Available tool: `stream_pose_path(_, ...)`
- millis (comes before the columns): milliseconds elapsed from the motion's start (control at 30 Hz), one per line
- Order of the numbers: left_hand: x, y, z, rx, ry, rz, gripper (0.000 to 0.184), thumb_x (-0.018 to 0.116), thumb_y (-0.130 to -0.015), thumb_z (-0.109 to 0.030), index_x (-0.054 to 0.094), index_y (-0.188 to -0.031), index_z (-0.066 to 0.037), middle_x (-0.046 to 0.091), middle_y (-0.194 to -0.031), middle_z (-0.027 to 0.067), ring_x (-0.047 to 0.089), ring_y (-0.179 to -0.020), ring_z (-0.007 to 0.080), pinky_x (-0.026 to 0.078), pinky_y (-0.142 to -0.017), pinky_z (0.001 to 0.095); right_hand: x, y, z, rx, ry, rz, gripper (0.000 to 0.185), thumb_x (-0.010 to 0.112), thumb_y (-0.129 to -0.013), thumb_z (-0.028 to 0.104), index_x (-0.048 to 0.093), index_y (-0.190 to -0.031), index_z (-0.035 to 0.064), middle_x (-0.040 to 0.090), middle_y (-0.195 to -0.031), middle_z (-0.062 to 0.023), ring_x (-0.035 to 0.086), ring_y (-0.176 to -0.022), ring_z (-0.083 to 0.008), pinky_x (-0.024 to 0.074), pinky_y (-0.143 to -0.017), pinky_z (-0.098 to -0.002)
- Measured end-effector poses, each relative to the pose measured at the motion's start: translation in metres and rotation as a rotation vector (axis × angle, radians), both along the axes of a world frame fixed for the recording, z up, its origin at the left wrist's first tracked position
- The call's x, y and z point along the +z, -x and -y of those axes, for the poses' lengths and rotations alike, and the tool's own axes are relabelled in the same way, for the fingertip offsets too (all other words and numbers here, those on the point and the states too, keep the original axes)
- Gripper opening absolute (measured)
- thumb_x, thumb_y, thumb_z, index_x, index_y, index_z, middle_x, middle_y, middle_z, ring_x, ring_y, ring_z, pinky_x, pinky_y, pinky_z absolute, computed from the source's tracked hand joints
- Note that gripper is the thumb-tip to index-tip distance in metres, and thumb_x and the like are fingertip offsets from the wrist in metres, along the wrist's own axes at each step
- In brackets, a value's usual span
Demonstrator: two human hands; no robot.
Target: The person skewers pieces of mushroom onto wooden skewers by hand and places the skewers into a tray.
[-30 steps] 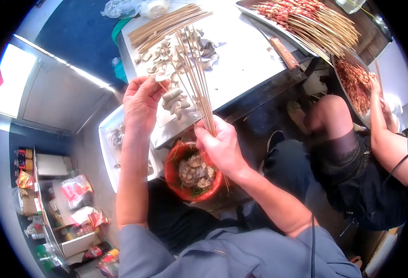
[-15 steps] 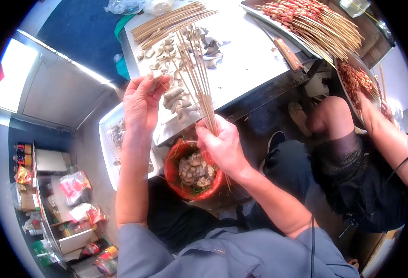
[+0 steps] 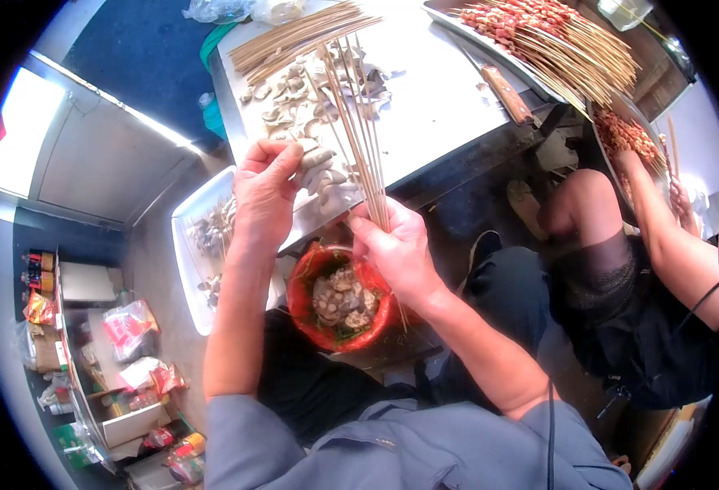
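Note:
My right hand (image 3: pixel 398 243) is closed around a fanned bundle of thin wooden skewers (image 3: pixel 367 171), whose upper ends point away from me over the table. My left hand (image 3: pixel 268 184) has thumb and forefinger pinched together beside the pale grey mushroom pieces (image 3: pixel 324 181) at the table's near edge; whatever sits between the fingertips is hidden. More mushroom pieces (image 3: pixel 282 110) lie spread across the white tabletop (image 3: pixel 437 106). Below my hands stands a red-lined bucket (image 3: pixel 300 314) with greyish pieces and some green bits in it.
Loose skewers (image 3: pixel 302 37) lie at the table's far left. A wooden-handled knife (image 3: pixel 506 94) rests near a tray of skewered red meat (image 3: pixel 539 41). On the right another person's arm (image 3: pixel 661 212) reaches into a meat tray. A white tub (image 3: pixel 189 269) stands at left.
My left hand has moved right and toward me, to the near mushroom pieces. The skewers in my right hand have shifted slightly right. The other person's hand has moved a little.

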State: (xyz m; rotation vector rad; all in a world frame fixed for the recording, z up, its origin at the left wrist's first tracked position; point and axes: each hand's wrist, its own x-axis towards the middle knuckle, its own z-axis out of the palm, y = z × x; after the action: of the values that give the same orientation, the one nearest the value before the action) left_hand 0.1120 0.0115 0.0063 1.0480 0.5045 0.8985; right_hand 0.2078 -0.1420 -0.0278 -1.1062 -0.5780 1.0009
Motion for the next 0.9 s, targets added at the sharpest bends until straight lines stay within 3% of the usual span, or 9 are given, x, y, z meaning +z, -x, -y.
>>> stream_pose_path(267,-0.007,-0.013,0.029,0.038,-0.104,-0.13,0.013,0.07,-0.084,-0.001,0.058,-0.087,-0.006,0.063,-0.086,0.0039,0.061,-0.075,0.0107,0.052,-0.07,0.0246,0.001,0.003,0.001,-0.089,-0.015,0.05,0.011,0.055,-0.093,0.008,0.063,-0.094,0.0005,0.055,-0.066,0.0021,0.05,-0.059,-0.0051,0.0415,-0.054,-0.0227)
stream_pose_path(300,-0.007,-0.014,0.032,0.018,-0.063,-0.102,0.012,0.07,-0.083,0.003,0.061,-0.087,-0.006,0.064,-0.087,0.0024,0.06,-0.078,0.0087,0.049,-0.075,0.0223,0.002,0.003,0.003,-0.098,-0.007,0.037,0.012,0.055,-0.094,0.008,0.064,-0.097,0.0006,0.055,-0.066,0.0026,0.05,-0.059,-0.0047,0.0413,-0.054,-0.0225)
stream_pose_path(400,-0.006,-0.017,0.034,-0.036,-0.039,-0.089,0.013,0.07,-0.082,0.003,0.061,-0.086,-0.006,0.064,-0.086,0.0017,0.059,-0.076,0.0081,0.048,-0.073,0.0217,0.005,0.001,0.008,-0.101,0.016,0.024,0.014,0.056,-0.094,0.01,0.065,-0.1,0.0007,0.055,-0.067,0.0029,0.05,-0.059,-0.0044,0.0409,-0.054,-0.0221)
stream_pose_path(633,0.005,-0.019,0.005,0.008,-0.203,-0.079,0.007,0.067,-0.086,-0.002,0.061,-0.089,-0.003,0.064,-0.084,0.003,0.059,-0.074,0.0097,0.047,-0.068,0.0225,-0.003,-0.006,0.003,-0.068,-0.014,0.054,0.011,0.057,-0.093,0.01,0.059,-0.089,0.0002,0.055,-0.062,0.0,0.051,-0.058,-0.0051,0.042,-0.053,-0.0242)
stream_pose_path(800,0.018,-0.03,-0.016,0.036,-0.222,-0.122,0.013,0.068,-0.088,-0.01,0.061,-0.093,0.0,0.065,-0.084,0.0064,0.061,-0.073,0.0115,0.048,-0.066,0.0233,-0.002,-0.006,0.0,-0.129,-0.057,0.021,0.011,0.058,-0.093,0.01,0.059,-0.091,-0.0009,0.054,-0.062,0.0006,0.051,-0.057,-0.0054,0.0422,-0.053,-0.0239)
stream_pose_path(867,0.018,-0.037,-0.033,0.148,-0.505,-0.411,0.017,0.068,-0.088,-0.013,0.063,-0.095,0.001,0.066,-0.086,0.007,0.061,-0.075,0.0112,0.048,-0.068,0.0228,0.004,-0.011,0.003,-0.159,-0.021,0.045,0.012,0.058,-0.094,0.011,0.06,-0.091,-0.0011,0.055,-0.063,0.0005,0.051,-0.057,-0.0054,0.0415,-0.052,-0.0237)
stream_pose_path(900,0.014,-0.044,-0.041,0.163,-0.548,-0.4,0.017,0.068,-0.085,-0.012,0.066,-0.095,0.002,0.066,-0.085,0.0057,0.06,-0.075,0.0095,0.048,-0.066,0.023,0.007,-0.013,0.004,-0.161,-0.022,0.045,0.012,0.058,-0.094,0.011,0.06,-0.091,-0.0011,0.055,-0.063,0.0005,0.051,-0.057,-0.0054,0.0415,-0.052,-0.0237)
